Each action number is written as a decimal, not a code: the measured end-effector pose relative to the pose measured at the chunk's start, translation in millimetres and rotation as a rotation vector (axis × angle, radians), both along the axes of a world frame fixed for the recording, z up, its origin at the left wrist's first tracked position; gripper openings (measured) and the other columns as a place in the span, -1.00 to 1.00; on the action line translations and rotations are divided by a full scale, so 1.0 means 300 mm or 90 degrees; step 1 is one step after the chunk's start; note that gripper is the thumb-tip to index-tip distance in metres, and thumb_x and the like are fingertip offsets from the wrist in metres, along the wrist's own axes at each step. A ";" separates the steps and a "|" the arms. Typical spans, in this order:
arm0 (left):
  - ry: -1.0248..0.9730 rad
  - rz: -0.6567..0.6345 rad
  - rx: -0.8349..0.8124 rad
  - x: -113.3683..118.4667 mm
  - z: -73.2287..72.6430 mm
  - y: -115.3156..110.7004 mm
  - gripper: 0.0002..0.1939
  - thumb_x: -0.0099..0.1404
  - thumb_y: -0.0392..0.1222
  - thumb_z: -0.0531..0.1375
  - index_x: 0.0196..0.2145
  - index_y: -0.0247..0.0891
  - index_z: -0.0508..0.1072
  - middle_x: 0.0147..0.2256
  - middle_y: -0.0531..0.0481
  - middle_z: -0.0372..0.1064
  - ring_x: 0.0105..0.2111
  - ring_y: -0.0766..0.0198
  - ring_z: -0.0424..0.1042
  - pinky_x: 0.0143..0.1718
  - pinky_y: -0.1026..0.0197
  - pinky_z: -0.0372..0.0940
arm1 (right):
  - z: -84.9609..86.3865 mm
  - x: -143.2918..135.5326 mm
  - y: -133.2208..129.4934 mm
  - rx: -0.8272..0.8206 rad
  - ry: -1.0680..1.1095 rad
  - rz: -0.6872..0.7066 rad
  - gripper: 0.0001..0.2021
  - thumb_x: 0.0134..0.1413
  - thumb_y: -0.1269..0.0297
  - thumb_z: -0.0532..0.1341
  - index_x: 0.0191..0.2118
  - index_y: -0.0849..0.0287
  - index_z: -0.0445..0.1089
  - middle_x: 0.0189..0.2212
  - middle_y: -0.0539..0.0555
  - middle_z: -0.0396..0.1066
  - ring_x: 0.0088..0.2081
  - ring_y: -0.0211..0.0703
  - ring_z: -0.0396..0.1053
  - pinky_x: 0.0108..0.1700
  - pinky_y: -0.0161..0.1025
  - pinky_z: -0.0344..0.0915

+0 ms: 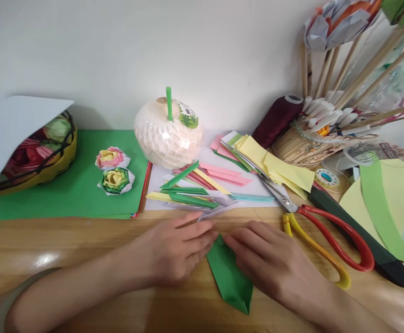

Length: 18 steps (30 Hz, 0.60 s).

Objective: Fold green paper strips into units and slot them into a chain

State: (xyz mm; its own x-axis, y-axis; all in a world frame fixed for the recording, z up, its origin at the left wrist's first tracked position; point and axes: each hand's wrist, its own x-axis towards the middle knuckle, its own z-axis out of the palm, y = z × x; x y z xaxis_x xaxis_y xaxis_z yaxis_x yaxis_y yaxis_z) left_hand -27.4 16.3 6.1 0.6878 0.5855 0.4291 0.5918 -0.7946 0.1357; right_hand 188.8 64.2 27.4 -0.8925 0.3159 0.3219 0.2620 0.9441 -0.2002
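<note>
Wooden tabletop (174, 310) gleams below a white wall (101, 51), where your right hand (271, 256) pinches folded green paper (228, 277) beside your left hand (179, 249), whose fingers' hold I cannot tell

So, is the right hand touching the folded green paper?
Touching: head view shows the right hand resting along one edge of the folded green paper.

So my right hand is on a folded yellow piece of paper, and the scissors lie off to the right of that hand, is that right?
Not quite: the folded paper at your right hand is green, not yellow, as the head view shows. The scissors do lie off to the right.
</note>
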 end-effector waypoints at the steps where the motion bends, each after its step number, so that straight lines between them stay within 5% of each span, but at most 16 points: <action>1: -0.003 0.001 -0.001 0.001 0.000 0.000 -0.72 0.37 -0.36 -0.06 -0.12 -0.42 0.42 -0.16 -0.03 0.47 -0.07 0.27 0.36 0.11 0.13 0.14 | -0.001 0.001 0.000 0.003 -0.004 -0.006 -0.76 0.23 0.46 -0.02 -0.23 0.36 0.39 -0.48 0.09 0.33 -0.41 -0.17 0.26 -0.41 -0.23 0.24; 12: 0.016 -0.017 0.090 0.003 -0.005 0.001 -0.76 0.34 -0.38 0.00 -0.22 -0.38 0.47 -0.19 -0.05 0.49 -0.12 0.20 0.39 0.01 0.04 0.26 | 0.032 0.062 -0.019 0.042 -0.083 0.027 -0.64 0.26 0.49 -0.16 -0.17 0.33 0.39 -0.36 0.19 0.43 -0.35 -0.12 0.31 -0.36 -0.15 0.30; 18: 0.040 0.027 0.176 0.021 0.001 -0.036 -0.84 0.27 -0.44 0.09 -0.33 -0.44 0.49 -0.30 -0.14 0.49 -0.16 0.16 0.41 -0.01 0.00 0.30 | 0.059 0.160 -0.071 0.000 -0.042 -0.134 -0.74 0.21 0.42 -0.06 -0.24 0.22 0.38 -0.37 0.15 0.42 -0.33 -0.13 0.36 -0.35 -0.19 0.31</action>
